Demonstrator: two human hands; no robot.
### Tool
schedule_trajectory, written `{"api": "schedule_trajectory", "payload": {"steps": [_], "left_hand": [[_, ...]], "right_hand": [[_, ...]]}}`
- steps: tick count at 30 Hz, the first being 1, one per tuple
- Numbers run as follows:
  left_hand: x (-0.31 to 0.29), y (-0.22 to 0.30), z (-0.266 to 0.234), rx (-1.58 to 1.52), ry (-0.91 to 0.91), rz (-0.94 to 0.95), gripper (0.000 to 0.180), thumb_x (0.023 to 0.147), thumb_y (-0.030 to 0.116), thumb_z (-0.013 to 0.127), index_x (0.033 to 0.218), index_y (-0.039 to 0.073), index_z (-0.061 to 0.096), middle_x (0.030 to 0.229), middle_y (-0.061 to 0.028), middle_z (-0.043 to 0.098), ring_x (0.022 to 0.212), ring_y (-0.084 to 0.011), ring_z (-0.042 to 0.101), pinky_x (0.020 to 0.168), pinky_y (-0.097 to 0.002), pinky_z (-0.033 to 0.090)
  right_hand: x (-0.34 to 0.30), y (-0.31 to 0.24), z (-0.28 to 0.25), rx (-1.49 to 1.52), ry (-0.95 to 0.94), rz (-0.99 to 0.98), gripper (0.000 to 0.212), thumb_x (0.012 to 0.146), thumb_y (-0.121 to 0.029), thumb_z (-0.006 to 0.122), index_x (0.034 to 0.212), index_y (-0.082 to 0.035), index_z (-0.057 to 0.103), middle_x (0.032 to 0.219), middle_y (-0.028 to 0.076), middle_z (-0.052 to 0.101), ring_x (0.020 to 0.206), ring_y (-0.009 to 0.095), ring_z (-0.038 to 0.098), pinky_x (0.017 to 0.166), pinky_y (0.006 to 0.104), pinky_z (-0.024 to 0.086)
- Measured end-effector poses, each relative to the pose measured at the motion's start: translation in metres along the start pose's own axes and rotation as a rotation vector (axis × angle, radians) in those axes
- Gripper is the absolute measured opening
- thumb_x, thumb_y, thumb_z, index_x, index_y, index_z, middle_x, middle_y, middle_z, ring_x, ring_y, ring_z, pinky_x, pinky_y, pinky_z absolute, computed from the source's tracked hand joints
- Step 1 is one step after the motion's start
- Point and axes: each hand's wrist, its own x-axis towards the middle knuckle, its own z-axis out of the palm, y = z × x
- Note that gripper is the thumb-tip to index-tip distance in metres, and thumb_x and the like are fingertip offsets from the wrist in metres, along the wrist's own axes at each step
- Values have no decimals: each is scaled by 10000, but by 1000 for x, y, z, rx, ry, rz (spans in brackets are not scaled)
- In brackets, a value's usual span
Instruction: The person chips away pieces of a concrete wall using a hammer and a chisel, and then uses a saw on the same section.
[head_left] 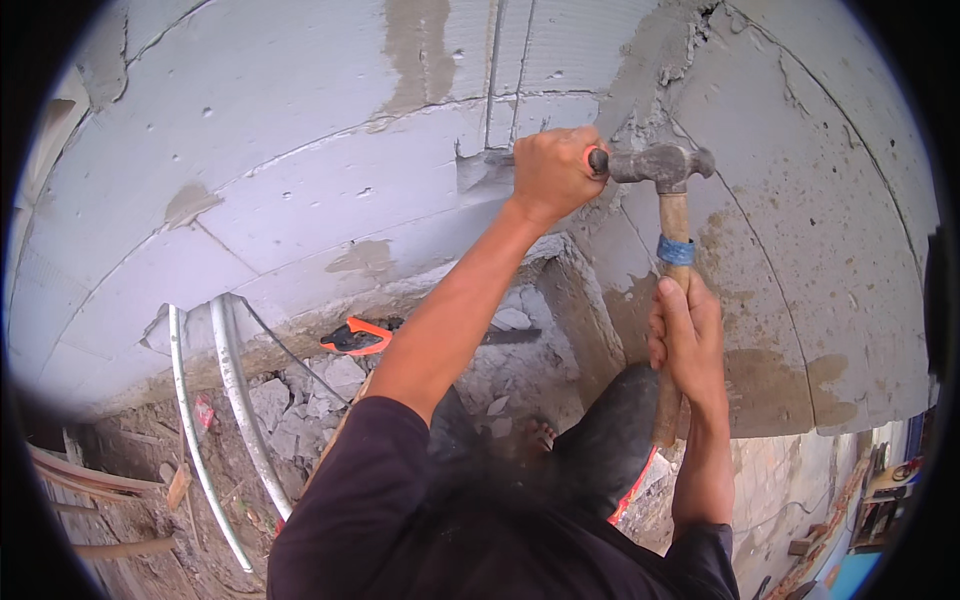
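My left hand (555, 175) is closed around the orange and black handle of a chisel (598, 160). The chisel lies nearly level, its blade end at a rough notch (482, 178) cut into the grey block wall (330, 190). In my closed right hand (690, 335) is a hammer (674, 215) with a wooden handle and a band of blue tape. Its metal head meets, or nearly meets, the butt of the chisel; actual contact cannot be made out. Two narrow vertical grooves (508, 70) run down the wall above the notch.
Two pale pipes (237, 400) and a thin dark cable rise to a broken opening low in the wall. Broken block rubble (345, 375) covers the ground, with an orange and black tool handle (357, 337) nearby. A second wall (770, 210) meets the first at right.
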Motion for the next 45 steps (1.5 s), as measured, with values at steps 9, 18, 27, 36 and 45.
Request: {"api": "schedule_trajectory", "payload": {"steps": [9,18,27,36,45], "left_hand": [[6,1,4,32,-6,-37,282,793,195,708,588,97,542,519,-111,548,457,-311,555,445,-394,429],[10,-1,7,54,-37,-97,219,779,204,712,621,94,608,547,-129,589,494,-340,593,476,-414,460],[-14,-5,-3,104,-170,-180,186,757,203,739,670,79,632,585,-128,624,524,-330,621,495,-423,476],[-62,30,-24,-62,-274,95,238,747,138,736,618,105,539,519,-76,528,460,-262,546,442,-377,423],[-13,17,-13,-37,-408,326,220,741,181,715,609,125,547,499,-53,527,432,-262,539,411,-386,414]], "right_hand": [[15,-14,1,75,-134,157,272,1084,-293,420,971,-47,450,676,31,452,471,97,424,419,265,400],[25,-8,4,140,-119,143,277,1064,-294,487,918,-59,479,638,6,452,444,89,443,402,267,390],[22,6,19,240,73,-29,210,1059,-213,497,967,-25,479,635,-8,441,464,76,419,422,247,377],[-61,53,23,428,260,-32,233,1071,-242,449,1016,-16,464,676,43,472,492,104,467,459,263,417],[-78,58,17,350,275,-123,296,1064,-288,447,1015,4,457,674,65,481,501,116,471,473,273,427]]}}
